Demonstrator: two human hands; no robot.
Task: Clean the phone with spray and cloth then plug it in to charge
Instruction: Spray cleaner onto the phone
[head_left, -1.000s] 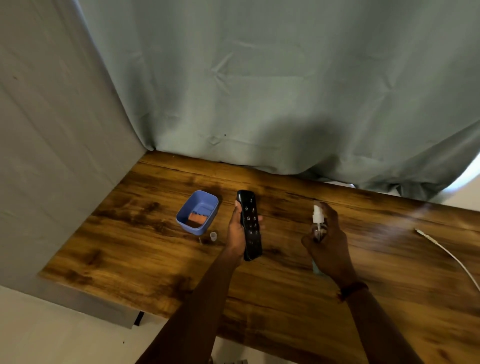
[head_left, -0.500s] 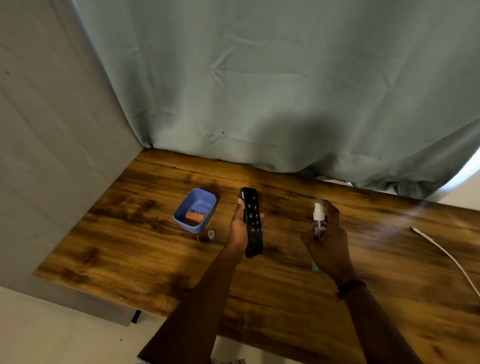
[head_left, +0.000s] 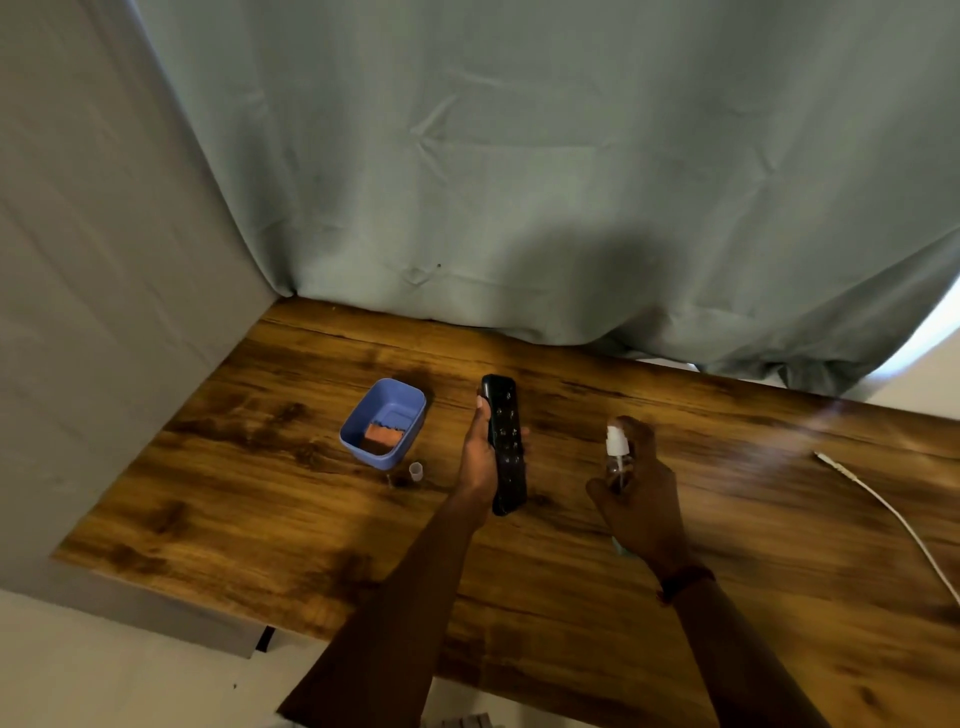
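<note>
The dark phone (head_left: 505, 444) stands lengthwise above the wooden table (head_left: 249, 499), its face up and dotted with pale specks. The left hand (head_left: 479, 460) grips it along its left edge, thumb up the side and fingertips curled round the far edge. Right of the phone, and apart from it, the right hand (head_left: 644, 501) is wrapped round a small clear spray bottle (head_left: 618, 457), a finger resting on the white nozzle, which points toward the phone. Left of the phone sits a blue tub (head_left: 358, 434) holding an orange cloth (head_left: 383, 434), with a small clear cap (head_left: 416, 470) between tub and phone. Far right of the phone lies a white cable (head_left: 891, 517). Behind the phone hangs a grey-green curtain (head_left: 519, 182).
</note>
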